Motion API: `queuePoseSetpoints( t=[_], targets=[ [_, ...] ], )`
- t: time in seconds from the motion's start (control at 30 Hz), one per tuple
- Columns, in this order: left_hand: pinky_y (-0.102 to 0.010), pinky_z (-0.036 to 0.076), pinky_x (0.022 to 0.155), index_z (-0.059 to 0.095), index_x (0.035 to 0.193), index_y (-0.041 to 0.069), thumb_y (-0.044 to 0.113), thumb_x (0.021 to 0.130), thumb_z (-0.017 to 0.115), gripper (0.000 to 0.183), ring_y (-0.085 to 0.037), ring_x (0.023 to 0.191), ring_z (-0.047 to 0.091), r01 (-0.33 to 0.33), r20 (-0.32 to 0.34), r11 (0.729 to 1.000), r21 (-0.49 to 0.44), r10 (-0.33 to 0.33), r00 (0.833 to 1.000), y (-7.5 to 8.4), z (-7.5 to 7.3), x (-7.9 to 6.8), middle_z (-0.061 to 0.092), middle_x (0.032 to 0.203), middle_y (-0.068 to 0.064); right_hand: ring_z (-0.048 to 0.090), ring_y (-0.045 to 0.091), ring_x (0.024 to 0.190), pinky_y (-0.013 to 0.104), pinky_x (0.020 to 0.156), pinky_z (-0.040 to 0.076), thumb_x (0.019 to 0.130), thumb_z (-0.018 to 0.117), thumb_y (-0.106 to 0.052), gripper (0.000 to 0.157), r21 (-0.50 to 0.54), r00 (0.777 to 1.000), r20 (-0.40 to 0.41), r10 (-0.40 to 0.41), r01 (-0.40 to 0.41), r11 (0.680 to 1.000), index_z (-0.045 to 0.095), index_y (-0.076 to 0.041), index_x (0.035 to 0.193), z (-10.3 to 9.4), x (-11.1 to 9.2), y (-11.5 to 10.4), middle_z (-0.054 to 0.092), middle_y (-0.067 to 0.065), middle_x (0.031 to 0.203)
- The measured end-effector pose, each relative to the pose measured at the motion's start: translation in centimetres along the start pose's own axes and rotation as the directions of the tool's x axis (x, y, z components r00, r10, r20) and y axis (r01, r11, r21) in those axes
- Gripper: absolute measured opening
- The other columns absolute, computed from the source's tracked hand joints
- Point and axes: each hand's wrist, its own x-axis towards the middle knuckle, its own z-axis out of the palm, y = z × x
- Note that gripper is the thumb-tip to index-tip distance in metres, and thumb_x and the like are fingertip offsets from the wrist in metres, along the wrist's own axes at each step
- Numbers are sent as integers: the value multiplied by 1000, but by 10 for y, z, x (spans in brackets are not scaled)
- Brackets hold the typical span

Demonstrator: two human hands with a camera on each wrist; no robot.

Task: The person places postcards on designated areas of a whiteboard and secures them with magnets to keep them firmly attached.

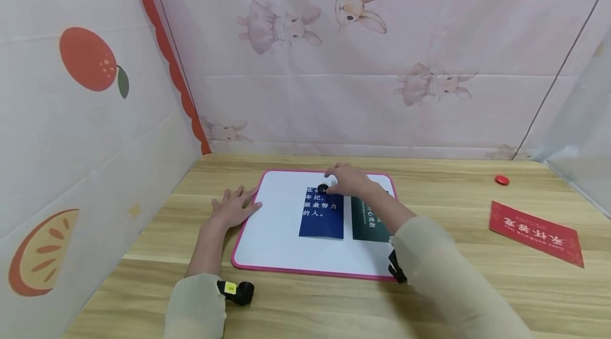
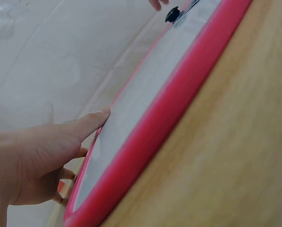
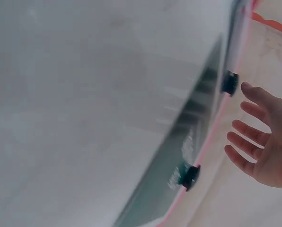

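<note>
A whiteboard (image 1: 272,227) with a pink rim lies on the wooden table. On it are a blue card (image 1: 322,225) with white writing and, to its right, a green card (image 1: 365,225). A black round magnet (image 1: 322,189) sits at the blue card's top edge. My right hand (image 1: 352,181) hovers beside that magnet; in the right wrist view its fingers are spread and apart from it. Another dark magnet (image 3: 190,177) sits on the green card, hidden by my arm in the head view. My left hand (image 2: 41,156) rests at the board's left edge, thumb touching the rim.
A red card (image 1: 537,234) with white writing lies on the table at the right. Behind it is a red round magnet (image 1: 502,180). Printed cloth walls (image 1: 305,105) stand at the back and sides of the table.
</note>
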Motion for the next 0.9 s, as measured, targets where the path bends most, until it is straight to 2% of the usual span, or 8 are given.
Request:
queuePoseSetpoints(
  t=[0.2,0.3,0.5,0.73,0.9],
  targets=[
    [-68,-10,94,27,146,17,52,93,41,65,-50,131,-4,0,5,1000,4,0,1000,1,-2,0,12,147,-26,48,34,112,45,88,44,85,67,-30,46,55,994,-95,-48,53,997,57,-9,124,-22,-15,9,48,18,126],
    [-68,-9,94,27,146,17,52,93,41,65,-50,131,-4,-2,5,1000,6,2,1000,1,-3,0,12,147,-26,46,34,114,46,90,43,85,67,-30,46,77,989,-146,-26,37,996,57,-8,124,-31,-26,14,47,18,128],
    [-68,-9,94,27,146,17,50,93,42,64,-50,131,-4,-6,7,1000,1,6,1000,1,-2,0,12,147,-26,42,37,117,50,92,40,84,68,-23,45,161,977,-212,-20,55,985,56,-4,123,-41,-59,31,46,21,128],
    [-68,-9,94,26,146,17,51,92,42,66,-50,131,-4,-2,9,1000,-3,2,1000,3,-2,-1,12,147,-26,41,40,115,54,88,41,86,66,-21,47,284,969,-243,48,24,959,52,-3,127,-52,-97,56,41,22,130],
    [-68,-9,94,26,146,16,50,93,42,65,-50,131,-3,0,10,1000,0,0,1000,3,-5,-3,12,147,-26,43,40,111,54,84,44,86,65,-25,48,294,965,-245,95,-20,955,52,-3,126,-57,-117,70,42,21,128]
  ],
)
